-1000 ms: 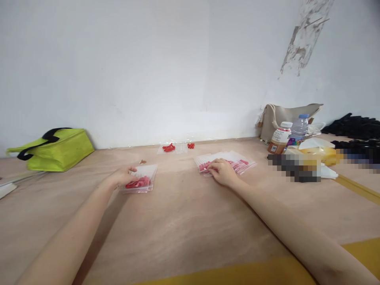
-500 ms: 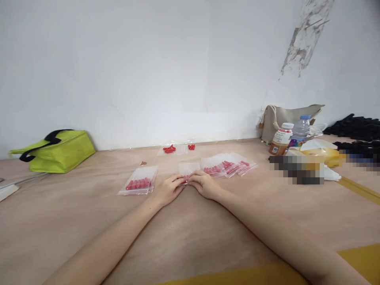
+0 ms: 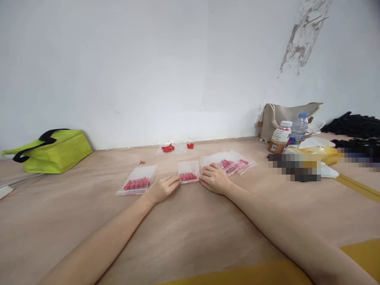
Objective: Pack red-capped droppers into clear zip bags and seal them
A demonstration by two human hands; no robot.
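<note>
A small clear zip-lock bag (image 3: 188,166) with several red cylindrical pieces in a row lies flat in front of me. My left hand (image 3: 164,189), fingers pressed together, grips its lower left corner. At its lower right corner my right hand (image 3: 216,179) has its fingers closed on the edge, partly covering the bags beside it. Those filled zip-lock bags (image 3: 234,158) lie overlapped in a fan to the right. Left of my left hand rests another filled bag pile (image 3: 138,180). Loose red pieces (image 3: 168,148) lie on clear plastic near the wall.
A lime-green bag (image 3: 59,152) with a black strap stands at the far left. To the right are a brown drink bottle (image 3: 279,138), a clear bottle (image 3: 299,126), a beige bag (image 3: 291,111), a yellow packet (image 3: 320,152) and black items (image 3: 356,124). The wall closes off the back.
My hands have moved apart from the middle of the bag's lower edge, the left outward to the left and the right to the right. The row of red pieces now shows between them.
</note>
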